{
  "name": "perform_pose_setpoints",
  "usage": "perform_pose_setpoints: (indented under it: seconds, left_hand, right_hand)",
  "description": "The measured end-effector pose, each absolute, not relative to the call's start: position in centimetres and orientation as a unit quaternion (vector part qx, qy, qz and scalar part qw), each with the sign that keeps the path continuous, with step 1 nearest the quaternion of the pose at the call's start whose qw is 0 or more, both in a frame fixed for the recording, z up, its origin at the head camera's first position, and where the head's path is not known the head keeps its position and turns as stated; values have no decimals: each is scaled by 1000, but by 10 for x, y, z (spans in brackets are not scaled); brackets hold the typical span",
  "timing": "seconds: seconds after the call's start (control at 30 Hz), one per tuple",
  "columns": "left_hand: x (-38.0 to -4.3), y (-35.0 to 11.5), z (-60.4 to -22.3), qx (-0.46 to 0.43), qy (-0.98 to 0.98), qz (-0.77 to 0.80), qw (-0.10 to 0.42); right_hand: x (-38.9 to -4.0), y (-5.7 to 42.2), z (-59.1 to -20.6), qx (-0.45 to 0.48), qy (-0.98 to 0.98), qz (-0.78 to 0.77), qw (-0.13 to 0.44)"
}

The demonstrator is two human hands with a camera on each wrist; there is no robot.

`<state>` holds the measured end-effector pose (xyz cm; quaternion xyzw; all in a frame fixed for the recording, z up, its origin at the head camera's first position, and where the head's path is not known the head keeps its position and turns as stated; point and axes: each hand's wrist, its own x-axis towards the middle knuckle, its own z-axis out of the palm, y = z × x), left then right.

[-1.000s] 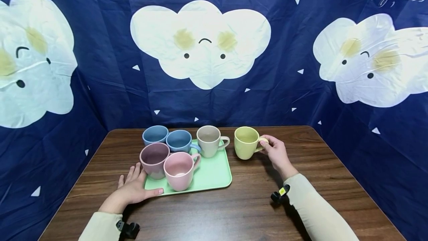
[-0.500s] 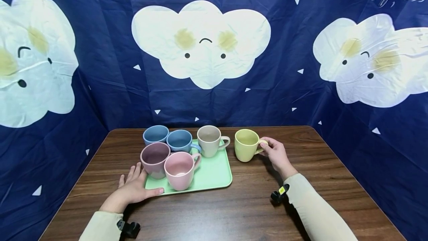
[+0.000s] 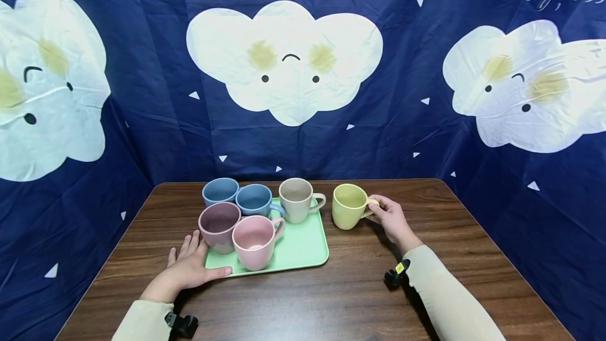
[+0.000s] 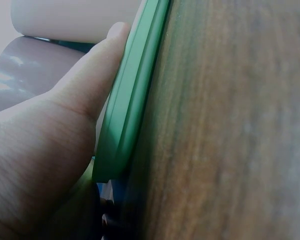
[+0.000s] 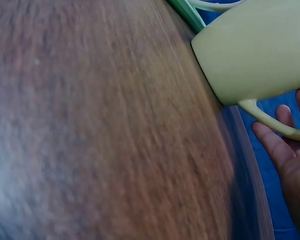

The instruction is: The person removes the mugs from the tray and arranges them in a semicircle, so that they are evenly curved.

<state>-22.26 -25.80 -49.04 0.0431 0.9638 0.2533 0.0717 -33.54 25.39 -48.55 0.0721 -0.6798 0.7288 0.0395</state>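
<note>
At the right, my right hand (image 3: pixel 390 220) pinches the handle of a yellow-green mug (image 3: pixel 347 208). The mug stands upright on the table just right of a light green tray (image 3: pixel 303 249); the right wrist view shows its base (image 5: pixel 210 75) down at the wood. My left hand (image 3: pixel 184 267) spreads at the tray's front left corner, thumb along the front rim and fingers beside a mauve mug (image 3: pixel 220 233). A pink mug (image 3: pixel 253 246) stands on the tray near that thumb. Behind are two blue mugs, one at the back left (image 3: pixel 219 191), and a beige mug (image 3: pixel 294 204).
A brown wood table (image 3: pixel 303 304) carries everything, its back edge close behind the mugs. A dark blue curtain (image 3: pixel 402 136) with white clouds surrounds the back and sides. The tray's right half shows bare green surface in front of the beige mug.
The yellow-green mug has come down slightly and toward me, its handle held in my right hand throughout; over the last half second it is still. My left hand has not moved.
</note>
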Motion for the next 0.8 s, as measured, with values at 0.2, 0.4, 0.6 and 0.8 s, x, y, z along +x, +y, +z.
perform_pose_setpoints:
  seconds: [0.2, 0.4, 0.6, 0.8]
  left_hand:
    - [-220, -255, -483, 41, 968, 233, 83]
    - [-223, -258, -492, 46, 965, 250, 66]
    - [-226, -262, -503, 53, 965, 254, 46]
    - [-224, -260, -496, 48, 962, 260, 61]
  right_hand:
    - [-337, 256, -486, 82, -678, 730, 26]
    - [-337, 258, -483, 91, -671, 736, 4]
    - [-337, 263, -476, 81, -663, 744, -30]
    - [-342, 259, -458, 51, -689, 723, -6]
